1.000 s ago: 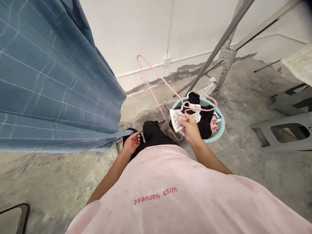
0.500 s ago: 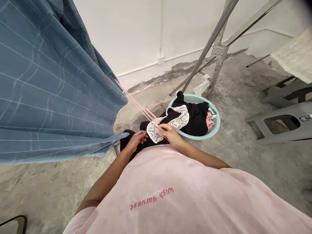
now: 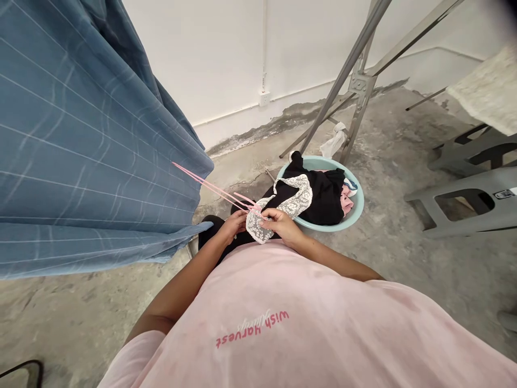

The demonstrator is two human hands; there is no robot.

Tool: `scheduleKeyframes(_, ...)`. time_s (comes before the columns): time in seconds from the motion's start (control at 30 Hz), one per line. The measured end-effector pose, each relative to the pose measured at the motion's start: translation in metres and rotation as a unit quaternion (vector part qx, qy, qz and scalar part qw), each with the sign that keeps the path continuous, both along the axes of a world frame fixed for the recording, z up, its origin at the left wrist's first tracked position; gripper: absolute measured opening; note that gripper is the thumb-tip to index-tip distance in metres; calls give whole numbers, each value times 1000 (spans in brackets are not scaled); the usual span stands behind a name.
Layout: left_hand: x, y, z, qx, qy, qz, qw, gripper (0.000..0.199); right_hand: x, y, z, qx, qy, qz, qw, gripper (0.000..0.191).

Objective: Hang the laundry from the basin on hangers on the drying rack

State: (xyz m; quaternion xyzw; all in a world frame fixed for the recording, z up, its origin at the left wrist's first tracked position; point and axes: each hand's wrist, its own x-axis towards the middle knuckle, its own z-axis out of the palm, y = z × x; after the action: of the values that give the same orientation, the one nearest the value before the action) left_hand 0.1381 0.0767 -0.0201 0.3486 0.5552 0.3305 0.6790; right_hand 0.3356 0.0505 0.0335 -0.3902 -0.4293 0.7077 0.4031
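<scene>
A black garment with a white lace collar [image 3: 294, 199] stretches from the basin toward my lap. My right hand [image 3: 283, 225] pinches the near end of the lace, with the thumb on top. At those same fingers ends a thin pink clothes hanger [image 3: 210, 186], which points left toward the blue cloth. My left hand [image 3: 231, 227] is closed beside the lace's left edge, its fingertips by the hanger's lower bar. What lies between the left fingers is hidden.
A light-blue basin [image 3: 358, 207] of clothes stands on the concrete floor. Large blue checked cloth [image 3: 92, 140] hangs at left. Behind the basin rise metal stand legs [image 3: 355, 102] with a white cloth [image 3: 334, 141]. Grey plastic stools [image 3: 464, 207] are at right.
The hanger's far end has swung down and left, across the blue cloth. My left hand has moved slightly right and up, closing its fingers beside the lace. The right hand keeps its pinch.
</scene>
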Motion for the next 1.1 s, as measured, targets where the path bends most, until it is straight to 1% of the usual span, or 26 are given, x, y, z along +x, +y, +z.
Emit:
scheduleKeyframes(0.07, 1, 5, -1, -8, -16, 0, 1000, 40, 1, -1, -2, 24, -21, 13, 999, 42)
scheduleKeyframes(0.13, 1, 13, -2, -6, -45, -8, 999, 45, 3, -3, -4, 63, -51, 23, 996, 45)
scheduleKeyframes(0.2, 0, 22, -3, 1, -54, -16, 998, 48, 4, -4, -5, 102, -73, 30, 992, 48)
scheduleKeyframes(0.27, -1, 33, -3, 5, -25, -18, 1000, 47, 6, -6, -2, 123, -88, 40, 988, 53)
scheduleKeyframes(0.33, -1, 45, -1, 1, 17, -22, 1000, 38, 8, -9, 2, 124, -102, 58, 985, 57)
scheduleKeyframes(0.4, 1, 58, 3, 2, 36, -34, 999, 31, 9, -11, 7, 129, -116, 69, 982, 59)
scheduleKeyframes(0.47, 6, 74, 9, 15, 47, -49, 998, 29, 9, -14, 12, 150, -126, 71, 978, 59)
scheduleKeyframes(0.5, 9, 83, 13, 35, 62, -60, 996, 31, 10, -15, 15, 164, -127, 71, 976, 57)
scheduleKeyframes(0.57, 20, 101, 23, 105, 116, -99, 983, 38, 10, -17, 20, 192, -131, 77, 970, 54)
scheduleKeyframes(0.6, 28, 109, 28, 152, 155, -128, 968, 44, 10, -17, 22, 207, -133, 86, 965, 53)
scheduleKeyframes(0.63, 37, 116, 34, 203, 194, -162, 946, 52, 10, -17, 23, 224, -134, 98, 960, 52)
scheduleKeyframes(0.67, 47, 121, 39, 255, 231, -203, 917, 59, 10, -16, 24, 241, -135, 109, 955, 52)
scheduleKeyframes(0.7, 59, 124, 44, 311, 261, -248, 880, 66, 10, -15, 24, 257, -138, 119, 949, 53)
scheduleKeyframes(0.73, 71, 125, 48, 369, 284, -298, 833, 72, 10, -14, 23, 272, -141, 126, 944, 55)
scheduleKeyframes(0.77, 84, 124, 51, 421, 304, -352, 779, 77, 10, -14, 23, 287, -145, 128, 938, 57)
scheduleKeyframes(0.8, 96, 121, 52, 458, 323, -400, 726, 82, 10, -13, 22, 299, -148, 127, 934, 60)
scheduleKeyframes(0.83, 107, 117, 52, 474, 347, -438, 681, 86, 10, -13, 21, 310, -149, 124, 931, 62)
scheduleKeyframes(0.87, 117, 112, 50, 477, 376, -463, 646, 88, 10, -12, 20, 319, -146, 123, 928, 65)
scheduleKeyframes(0.9, 125, 107, 47, 474, 404, -474, 622, 86, 11, -12, 19, 327, -139, 124, 926, 66)
scheduleKeyframes(0.93, 131, 102, 43, 469, 428, -472, 611, 78, 12, -13, 18, 331, -132, 123, 926, 67)
scheduleKeyframes(0.97, 134, 99, 38, 464, 440, -459, 617, 67, 14, -13, 17, 332, -126, 121, 927, 67)
scheduleKeyframes(1.0, 135, 96, 33, 453, 429, -432, 651, 55, 15, -14, 16, 330, -122, 119, 929, 67)
scheduleKeyframes(1.03, 133, 94, 28, 436, 398, -393, 705, 43, 17, -14, 15, 324, -121, 115, 931, 67)
scheduleKeyframes(1.07, 129, 94, 24, 411, 353, -348, 765, 35, 19, -15, 15, 315, -123, 110, 935, 67)
scheduleKeyframes(1.1, 124, 94, 20, 381, 306, -301, 819, 29, 20, -15, 15, 301, -128, 104, 939, 67)
